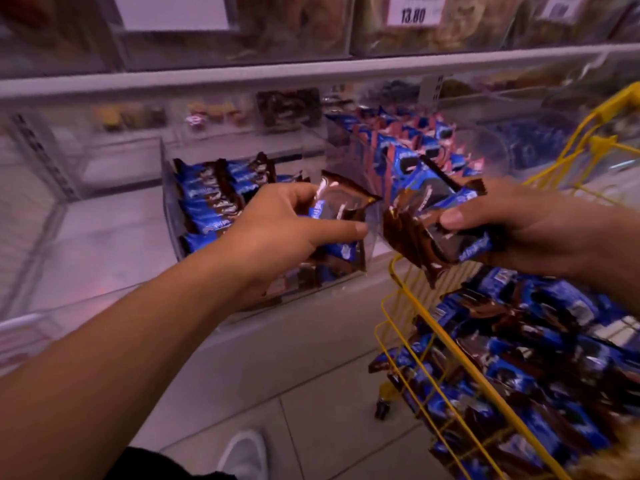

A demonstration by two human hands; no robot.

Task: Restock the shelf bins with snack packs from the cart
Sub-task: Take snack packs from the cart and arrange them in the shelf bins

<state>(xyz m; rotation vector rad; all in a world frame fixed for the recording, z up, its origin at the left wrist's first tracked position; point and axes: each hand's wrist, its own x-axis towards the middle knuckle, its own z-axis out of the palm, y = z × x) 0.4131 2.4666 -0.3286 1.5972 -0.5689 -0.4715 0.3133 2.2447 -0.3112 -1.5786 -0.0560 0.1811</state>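
1. Nearest: bare left forearm runs from the near left corner up to the left hand (277, 223); a white shoe (244, 455) shows on the pale tiled floor (311, 427) below.
2. Left hand is closed in a pinch, thumb underneath and fingers on top, on a single brown-and-blue foil snack pack (341, 204). The pack sticks out to the right of the fingers, over the near right corner of a clear plastic shelf bin (169, 202).
3. That bin holds rows of matching brown-and-blue packs (211, 199), stacked on edge along its left side.
4. Right hand (526, 226) is clamped, thumb on top, on a fanned bunch of brown-and-blue snack packs (436, 223). The bunch projects left of the hand, just beside the left hand's pack, above the cart rim.
5. Yellow wire cart (450, 344) at near right is heaped with loose blue-and-brown packs (540, 348).
6. Farther right on the shelf, another clear bin holds blue-and-pink packs (408, 147).
7. White price tag reading 13.80 (414, 10) hangs on the upper shelf.
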